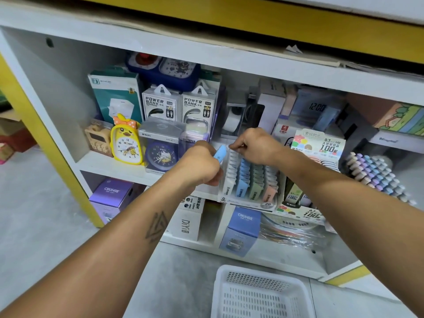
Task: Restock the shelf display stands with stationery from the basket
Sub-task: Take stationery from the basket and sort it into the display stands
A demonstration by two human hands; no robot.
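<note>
A small blue pack (220,153) of stationery sits in the left hand (202,167), whose fingers curl round its lower part so the top pokes up clear, probably kept ready for the next slot. Just right of that hand stands the display stand (250,180) on the shelf (119,169), with rows of white, blue, green and pink packs leaning one behind another. The right hand (254,145) reaches over the stand's back end and pinches something small at the top of the white row (231,166); what exactly it holds is too small to tell. It seems to be seating or straightening a pack there. Further right of that hand are a box of lead refills (319,145) and a rack of pastel pens (376,175). Below both forearms, on the floor, the white basket (261,292) shows no stock in its visible part, so restocking looks nearly finished.
</note>
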